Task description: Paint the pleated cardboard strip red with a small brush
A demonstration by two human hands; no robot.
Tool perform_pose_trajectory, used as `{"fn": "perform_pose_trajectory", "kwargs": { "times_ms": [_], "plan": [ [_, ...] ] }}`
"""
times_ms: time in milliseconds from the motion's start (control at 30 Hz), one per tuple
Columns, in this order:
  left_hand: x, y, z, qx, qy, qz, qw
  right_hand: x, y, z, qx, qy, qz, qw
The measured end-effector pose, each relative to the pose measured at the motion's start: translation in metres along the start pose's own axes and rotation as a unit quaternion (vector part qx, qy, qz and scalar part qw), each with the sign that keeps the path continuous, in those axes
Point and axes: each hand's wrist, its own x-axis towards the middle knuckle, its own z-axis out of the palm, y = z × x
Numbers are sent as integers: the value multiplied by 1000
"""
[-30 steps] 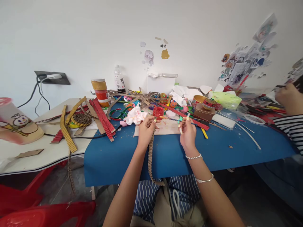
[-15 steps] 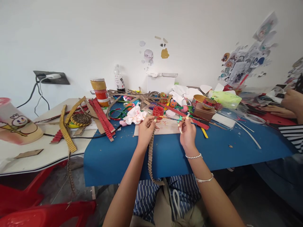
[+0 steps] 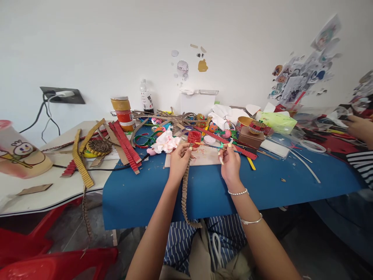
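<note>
My left hand (image 3: 181,157) pinches the upper end of a brown corrugated cardboard strip (image 3: 184,194), which hangs over the table's front edge to my lap. In my right hand (image 3: 230,161) is a thin paintbrush (image 3: 214,146), its tip pointing left toward the strip's held end. Whether the tip touches the strip is too small to tell. Just behind my left hand stands an open pot of red paint (image 3: 194,137). Beneath both hands lies a pale board (image 3: 204,158) with red smears.
Crumpled tissue (image 3: 166,141) and green-handled scissors (image 3: 145,140) lie left of the board. Red corrugated strips (image 3: 125,147) and stacked paint jars (image 3: 124,112) are farther left. A brown box (image 3: 251,138) stands at right. Another person's hand (image 3: 359,127) is at the far right.
The other person's hand at the far right has shifted, and only one of their hands shows now. My own hands, the paintbrush and the cardboard strip stay almost in place.
</note>
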Motion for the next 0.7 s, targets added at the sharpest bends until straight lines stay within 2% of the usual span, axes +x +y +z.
{"fn": "perform_pose_trajectory", "kwargs": {
  "times_ms": [333, 700],
  "plan": [
    [-1, 1, 0, 1, -2, -4, 1000, 1, 0, -2, 38, 8, 0, 999],
    [-2, 4, 1, 2, -8, -3, 1000, -1, -1, 0, -5, -6, -1, 1000]
  ]
}}
